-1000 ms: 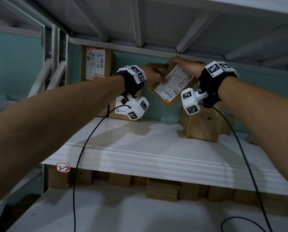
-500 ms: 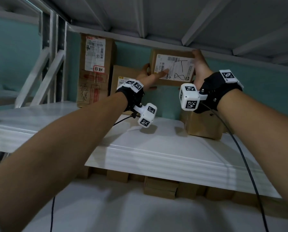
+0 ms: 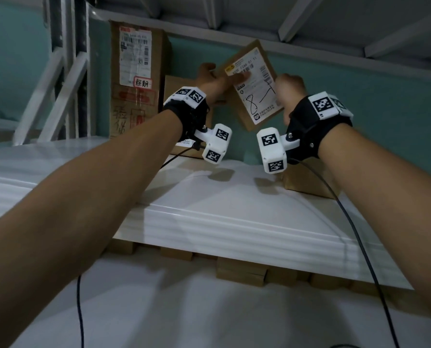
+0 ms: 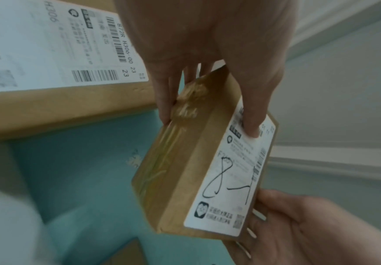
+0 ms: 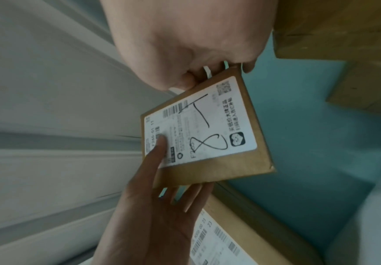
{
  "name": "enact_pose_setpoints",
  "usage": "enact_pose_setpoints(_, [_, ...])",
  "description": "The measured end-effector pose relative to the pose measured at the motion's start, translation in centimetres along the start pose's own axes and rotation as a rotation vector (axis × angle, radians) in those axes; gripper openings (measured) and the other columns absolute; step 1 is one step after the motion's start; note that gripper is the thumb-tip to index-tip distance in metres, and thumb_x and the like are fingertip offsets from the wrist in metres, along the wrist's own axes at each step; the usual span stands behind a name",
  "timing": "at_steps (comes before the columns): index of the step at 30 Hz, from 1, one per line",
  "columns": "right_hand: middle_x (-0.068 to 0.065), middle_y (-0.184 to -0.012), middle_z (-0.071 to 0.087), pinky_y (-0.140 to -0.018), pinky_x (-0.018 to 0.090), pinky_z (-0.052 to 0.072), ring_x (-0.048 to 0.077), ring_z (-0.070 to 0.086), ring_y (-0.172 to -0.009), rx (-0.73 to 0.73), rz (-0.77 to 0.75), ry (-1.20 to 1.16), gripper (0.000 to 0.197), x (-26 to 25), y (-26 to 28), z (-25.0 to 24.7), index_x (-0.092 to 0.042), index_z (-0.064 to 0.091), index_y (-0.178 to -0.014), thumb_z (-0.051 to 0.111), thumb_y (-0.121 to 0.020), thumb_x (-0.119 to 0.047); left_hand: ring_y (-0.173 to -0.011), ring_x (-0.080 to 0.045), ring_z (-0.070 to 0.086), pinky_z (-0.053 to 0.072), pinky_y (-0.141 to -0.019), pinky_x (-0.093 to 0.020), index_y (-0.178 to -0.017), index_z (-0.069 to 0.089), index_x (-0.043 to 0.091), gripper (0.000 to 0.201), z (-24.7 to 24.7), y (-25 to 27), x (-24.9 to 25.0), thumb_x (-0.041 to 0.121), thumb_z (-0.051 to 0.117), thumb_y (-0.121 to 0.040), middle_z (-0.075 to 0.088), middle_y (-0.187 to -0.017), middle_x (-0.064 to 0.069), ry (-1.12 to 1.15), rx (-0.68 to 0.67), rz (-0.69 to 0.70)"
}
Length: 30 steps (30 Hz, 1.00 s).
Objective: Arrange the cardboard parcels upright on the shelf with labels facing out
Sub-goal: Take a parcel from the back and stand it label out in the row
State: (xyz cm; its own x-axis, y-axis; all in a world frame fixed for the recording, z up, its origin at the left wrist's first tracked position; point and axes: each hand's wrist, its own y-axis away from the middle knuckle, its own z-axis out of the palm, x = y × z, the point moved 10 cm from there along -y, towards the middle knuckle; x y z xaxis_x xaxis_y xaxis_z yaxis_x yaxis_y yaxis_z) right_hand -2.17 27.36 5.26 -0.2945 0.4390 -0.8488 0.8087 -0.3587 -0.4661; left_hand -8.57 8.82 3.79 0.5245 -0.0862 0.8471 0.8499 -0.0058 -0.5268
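A small cardboard parcel (image 3: 253, 89) with a white label marked "8" and "T" hangs tilted in the air above the white shelf (image 3: 234, 197), label facing me. My left hand (image 3: 223, 79) grips its upper left end, thumb on the label (image 4: 251, 125) and fingers on the taped side (image 4: 164, 107). My right hand (image 3: 288, 87) grips its right edge, fingers curled behind (image 5: 185, 80). In the right wrist view the parcel (image 5: 203, 132) sits between both hands. A tall labelled parcel (image 3: 136, 81) stands upright at the left, and a shorter one (image 3: 174, 96) stands next to it.
More brown parcels (image 3: 307, 182) sit on the shelf at the right, behind my right wrist. The shelf above (image 3: 259, 18) hangs close over the held parcel. A teal wall (image 3: 360, 109) backs the shelf. Several parcels (image 3: 239, 272) lie on the lower shelf.
Both hands have turned the small parcel clockwise from a level, landscape pose to a tilted, nearly upright one. It stays in the air, a little lower.
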Motion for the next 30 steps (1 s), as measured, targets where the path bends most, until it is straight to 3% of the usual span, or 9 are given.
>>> enact_pose_setpoints(3, [0.021, -0.120, 0.057, -0.084, 0.035, 0.043, 0.033, 0.056, -0.111, 0.039, -0.052, 0.064, 0.033, -0.3, -0.1, 0.4, 0.000, 0.050, -0.121, 0.028, -0.102, -0.014, -0.090, -0.016, 0.072, 0.061, -0.072, -0.031, -0.135, 0.038, 0.003, 0.109, -0.2, -0.3, -0.1, 0.050, 0.088, -0.051, 0.069, -0.113, -0.005, -0.001, 0.040, 0.027])
enact_pose_setpoints(5, [0.018, -0.136, 0.050, -0.086, 0.031, 0.039, 0.030, 0.053, -0.117, 0.016, -0.094, 0.103, 0.048, -0.6, 0.2, 1.1, -0.003, 0.044, -0.135, 0.024, -0.105, -0.035, -0.083, -0.011, 0.073, 0.059, -0.066, -0.023, -0.127, 0.049, 0.001, 0.094, -0.1, -0.4, -0.1, 0.048, 0.087, -0.054, 0.072, -0.104, -0.003, -0.025, 0.054, 0.047])
enact_pose_setpoints(7, [0.010, -0.138, 0.051, -0.084, 0.029, 0.039, 0.026, 0.054, -0.116, -0.015, -0.124, 0.172, 0.063, -0.4, 0.5, 1.7, -0.010, 0.040, -0.139, 0.021, -0.100, -0.056, -0.086, -0.012, 0.072, 0.058, -0.068, -0.022, -0.123, 0.051, 0.003, 0.090, 0.3, -0.3, 0.1, 0.051, 0.085, -0.055, 0.071, -0.104, -0.001, -0.083, 0.047, 0.057])
enact_pose_setpoints(11, [0.005, -0.136, 0.053, -0.084, 0.026, 0.040, 0.022, 0.056, -0.118, -0.085, -0.122, 0.142, 0.060, 1.0, 0.4, 2.5, -0.012, 0.036, -0.139, 0.036, -0.098, -0.056, -0.093, -0.013, 0.068, 0.057, -0.074, -0.025, -0.124, 0.049, 0.008, 0.081, 1.1, -0.1, 0.1, 0.051, 0.081, -0.063, 0.067, -0.109, 0.000, -0.222, 0.027, 0.075])
enact_pose_setpoints(14, [0.000, -0.130, 0.058, -0.093, 0.031, 0.048, 0.017, 0.059, -0.112, -0.137, -0.101, 0.106, 0.058, 2.1, 0.3, 3.2, -0.014, 0.040, -0.135, 0.045, -0.094, -0.055, -0.084, -0.006, 0.063, 0.054, -0.075, -0.020, -0.125, 0.051, 0.010, 0.056, 1.4, 0.3, -0.8, 0.035, 0.074, -0.080, 0.063, -0.104, 0.004, -0.309, -0.022, 0.065])
enact_pose_setpoints(17, [0.000, -0.125, 0.062, -0.097, 0.040, 0.051, 0.018, 0.063, -0.109, -0.196, -0.081, 0.073, 0.059, 3.5, -0.5, 4.1, -0.016, 0.044, -0.131, 0.051, -0.088, -0.057, -0.075, 0.001, 0.058, 0.047, -0.061, -0.011, -0.119, 0.057, 0.013, 0.035, 1.5, 0.7, -1.6, 0.023, 0.067, -0.087, 0.063, -0.102, 0.004, -0.367, -0.056, 0.053])
enact_pose_setpoints(23, [0.001, -0.123, 0.063, -0.095, 0.042, 0.053, 0.020, 0.064, -0.107, -0.231, -0.065, 0.070, 0.053, 4.4, -0.6, 4.4, -0.015, 0.046, -0.130, 0.049, -0.090, -0.050, -0.085, -0.006, 0.061, 0.049, -0.067, -0.014, -0.128, 0.051, 0.012, 0.050, 1.1, 1.6, -1.6, 0.030, 0.068, -0.085, 0.062, -0.111, 0.003, -0.430, -0.039, 0.054])
enact_pose_setpoints(26, [0.003, -0.122, 0.064, -0.093, 0.044, 0.054, 0.023, 0.064, -0.107, -0.237, -0.057, 0.066, 0.045, 4.9, -0.3, 4.4, -0.015, 0.051, -0.128, 0.046, -0.092, -0.041, -0.098, -0.017, 0.064, 0.056, -0.080, -0.026, -0.130, 0.043, 0.006, 0.063, 0.4, 1.6, -1.7, 0.030, 0.074, -0.080, 0.061, -0.118, -0.003, -0.417, 0.018, 0.044])
enact_pose_setpoints(30, [0.005, -0.122, 0.065, -0.092, 0.044, 0.054, 0.024, 0.065, -0.107, -0.226, -0.043, 0.038, 0.035, 4.7, 0.6, 4.1, -0.014, 0.056, -0.125, 0.045, -0.097, -0.033, -0.091, -0.014, 0.063, 0.056, -0.079, -0.028, -0.114, 0.044, 0.014, 0.043, 0.3, 1.4, -1.6, 0.028, 0.070, -0.083, 0.061, -0.104, -0.001, -0.439, 0.006, 0.059])
